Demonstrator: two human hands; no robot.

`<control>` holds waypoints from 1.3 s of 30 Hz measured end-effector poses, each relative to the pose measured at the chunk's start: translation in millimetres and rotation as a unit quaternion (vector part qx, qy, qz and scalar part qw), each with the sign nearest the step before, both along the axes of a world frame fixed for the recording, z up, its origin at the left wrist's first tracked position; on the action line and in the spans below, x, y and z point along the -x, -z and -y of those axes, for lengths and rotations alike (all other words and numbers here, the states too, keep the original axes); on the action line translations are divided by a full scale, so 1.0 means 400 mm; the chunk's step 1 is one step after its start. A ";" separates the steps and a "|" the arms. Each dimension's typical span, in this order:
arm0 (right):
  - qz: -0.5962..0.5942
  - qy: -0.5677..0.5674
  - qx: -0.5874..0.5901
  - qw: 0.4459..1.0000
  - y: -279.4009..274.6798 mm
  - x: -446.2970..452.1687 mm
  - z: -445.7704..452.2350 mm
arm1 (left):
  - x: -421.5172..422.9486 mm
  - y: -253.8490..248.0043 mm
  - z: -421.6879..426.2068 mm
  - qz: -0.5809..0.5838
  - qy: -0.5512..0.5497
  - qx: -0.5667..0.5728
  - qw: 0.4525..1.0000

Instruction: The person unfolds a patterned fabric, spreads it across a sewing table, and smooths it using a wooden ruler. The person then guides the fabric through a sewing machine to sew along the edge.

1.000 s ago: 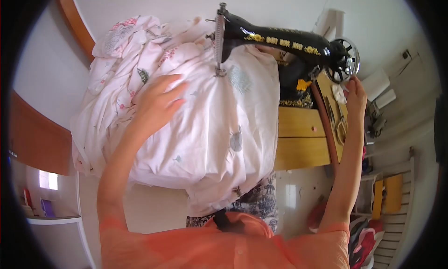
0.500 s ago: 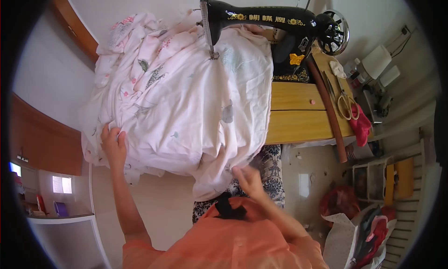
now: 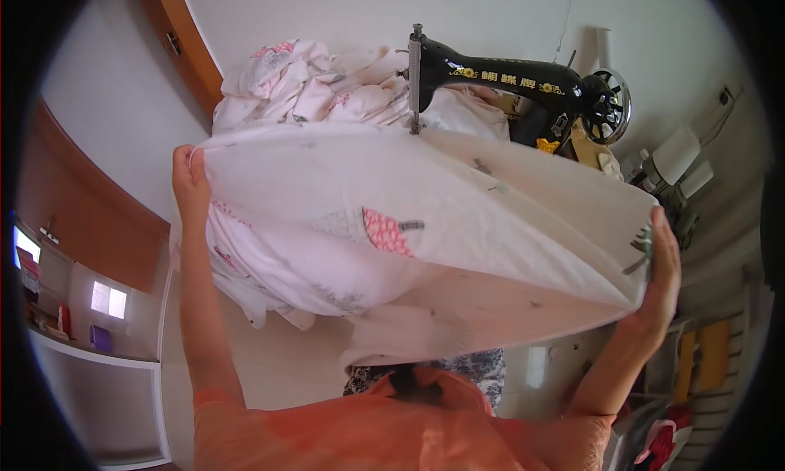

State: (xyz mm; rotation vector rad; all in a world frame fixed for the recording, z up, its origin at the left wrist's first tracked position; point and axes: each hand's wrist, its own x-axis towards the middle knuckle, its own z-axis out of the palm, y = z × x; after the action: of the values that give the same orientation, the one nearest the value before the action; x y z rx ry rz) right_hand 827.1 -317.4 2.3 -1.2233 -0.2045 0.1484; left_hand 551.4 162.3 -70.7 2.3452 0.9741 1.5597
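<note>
A large pale pink printed fabric (image 3: 327, 177) is stretched wide in front of me, lifted at both sides. My left hand (image 3: 193, 177) grips its edge at the left, thumb pressed against the cloth. At the far right, my right hand (image 3: 664, 258) is closed on another part of the edge, its fingertips partly hidden. Behind the raised cloth stands a black sewing machine (image 3: 507, 77) with gold lettering; its needle end comes down at the fabric's far edge. More of the fabric lies bunched to the left of the machine.
The lifted cloth hides most of the wooden sewing table. A patterned black seat (image 3: 482, 373) shows below it. A white shelf unit (image 3: 98, 352) is at lower left, a wooden door (image 3: 176, 38) at upper left. A railing and bags are at lower right.
Both hands have risen with the fabric; the right hand has moved far to the right, spreading the cloth over the table. The scissors and table top are now covered from view.
</note>
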 end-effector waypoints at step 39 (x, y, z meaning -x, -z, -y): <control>0.060 -0.149 0.499 0.852 0.295 -0.416 -0.427 | -0.562 0.177 0.408 -0.309 0.340 -0.009 0.888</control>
State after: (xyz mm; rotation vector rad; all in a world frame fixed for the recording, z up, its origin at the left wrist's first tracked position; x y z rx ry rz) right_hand 993.4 -146.8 -115.6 -2.2426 -0.4606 0.4926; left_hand 776.3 -1.0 -141.5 2.7988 0.1242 0.5659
